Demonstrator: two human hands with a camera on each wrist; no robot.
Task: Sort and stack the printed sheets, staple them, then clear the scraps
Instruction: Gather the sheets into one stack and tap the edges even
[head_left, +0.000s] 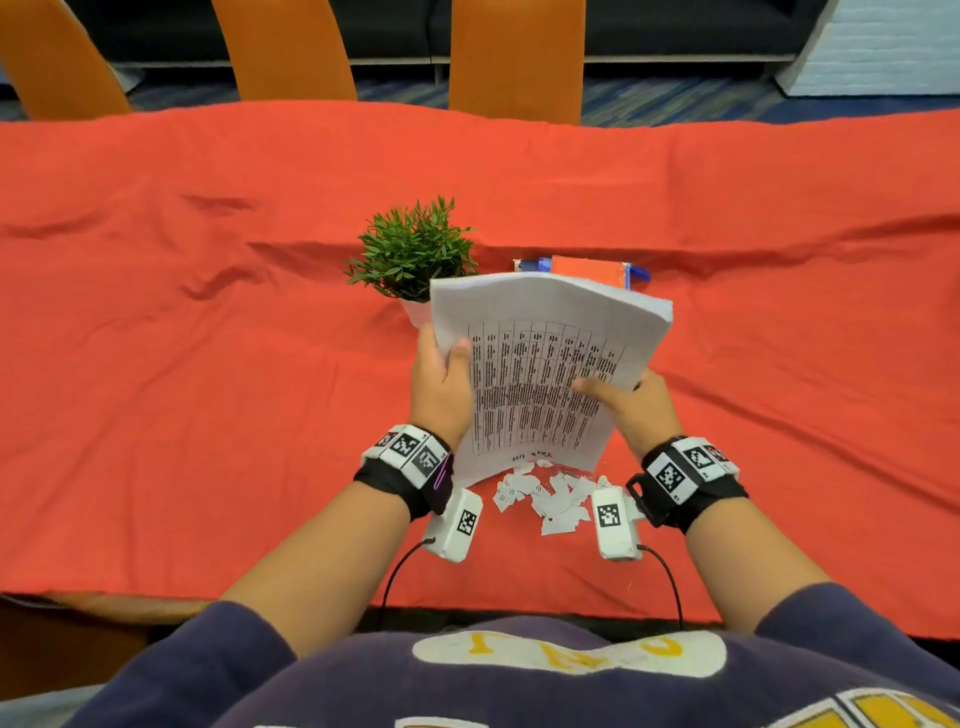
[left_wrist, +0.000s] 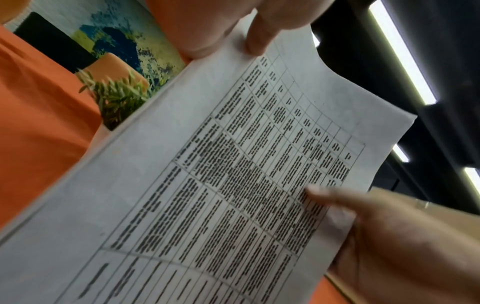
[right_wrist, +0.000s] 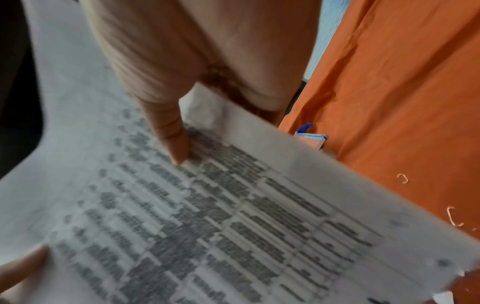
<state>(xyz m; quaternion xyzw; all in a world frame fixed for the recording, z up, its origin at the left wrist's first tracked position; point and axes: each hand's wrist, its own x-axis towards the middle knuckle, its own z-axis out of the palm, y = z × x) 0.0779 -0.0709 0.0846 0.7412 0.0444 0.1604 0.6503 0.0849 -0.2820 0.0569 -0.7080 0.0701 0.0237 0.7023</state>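
Note:
A stack of printed sheets (head_left: 545, 364) with a dense table on top is held tilted above the red tablecloth. My left hand (head_left: 441, 384) grips its left edge, thumb on the printed face (left_wrist: 257, 39). My right hand (head_left: 628, 400) grips the right edge, thumb pressed on the text (right_wrist: 176, 148). The same sheets (left_wrist: 207, 185) fill the left wrist view and the sheets (right_wrist: 207, 216) fill the right wrist view. Several torn paper scraps (head_left: 545, 496) lie on the cloth just below the stack. A blue stapler (head_left: 636, 273) pokes out behind an orange pad beyond the stack.
A small potted green plant (head_left: 410, 254) stands just left of the stack's top edge. An orange pad (head_left: 587, 270) lies behind the sheets. Loose bent staples (right_wrist: 402, 178) lie on the red tablecloth (head_left: 208, 364). Orange chairs (head_left: 514, 57) line the far side.

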